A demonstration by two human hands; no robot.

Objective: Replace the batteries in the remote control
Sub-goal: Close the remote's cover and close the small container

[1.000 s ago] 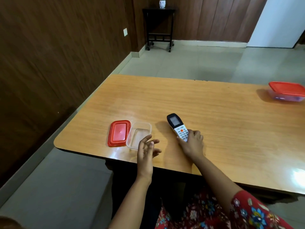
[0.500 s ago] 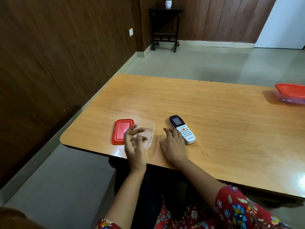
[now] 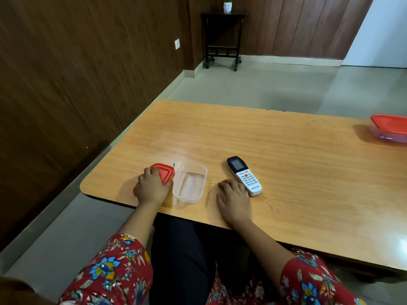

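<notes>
The remote control (image 3: 244, 176) lies face up on the tabletop (image 3: 286, 155), a little in from the near edge and toward its left half. Its long axis runs diagonally: the dark display end points away and to the left, and the white button end, with the brand lettering, points toward the near edge and to the right.

The right hand (image 3: 234, 199) rests palm down just to the left of that white end, with the fingertips close beside the casing. I cannot tell whether they touch it. Its grip is loose and flat and has hold of nothing. This is clearly the nearer hand. The remote lies ahead and to the right of its knuckles, so a short reach rightward along the near edge would put the fingers across the narrow body.

The left hand (image 3: 152, 186) is well apart from the remote, near the near-left corner. Its grip is curled over the red lid (image 3: 165, 174), apparently closed on the near edge of it. Between the two hands sits the clear plastic container (image 3: 190, 182), open and seemingly empty.

No batteries are visible. A second red-lidded container (image 3: 389, 130) stands by the far right edge.
</notes>
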